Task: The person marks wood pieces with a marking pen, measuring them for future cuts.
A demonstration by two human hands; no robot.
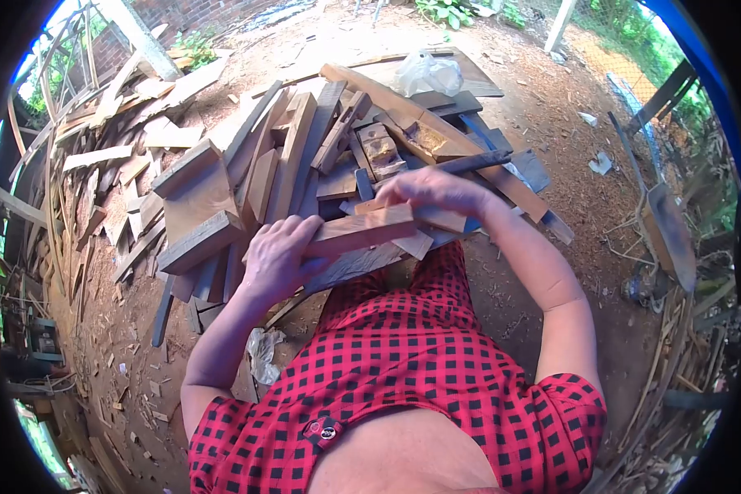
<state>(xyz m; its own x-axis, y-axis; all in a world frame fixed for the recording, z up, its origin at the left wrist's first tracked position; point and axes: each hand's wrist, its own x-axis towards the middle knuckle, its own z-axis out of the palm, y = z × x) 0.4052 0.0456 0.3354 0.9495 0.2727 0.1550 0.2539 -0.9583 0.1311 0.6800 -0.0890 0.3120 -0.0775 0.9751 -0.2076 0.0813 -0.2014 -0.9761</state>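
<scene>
The wooden block [362, 233] is a thick, straight piece with squared edges, reddish brown on the side toward the person and paler on its sunlit top, where some grain shows. It lies near the middle of the view, its long side running from about eight o'clock to two o'clock. The left hand [276, 253] grips its left end, with the thumb on the near side and the fingers over the top. The right hand [440, 191] is bent, with curled fingers, just beside the right end at one o'clock; whether it pinches something, I cannot tell. A dark handle [476, 160] lies beyond this hand. At ten o'clock stands a channel-shaped wooden piece [199, 198], and at one o'clock, farther, a clear plastic bag [428, 74].
</scene>
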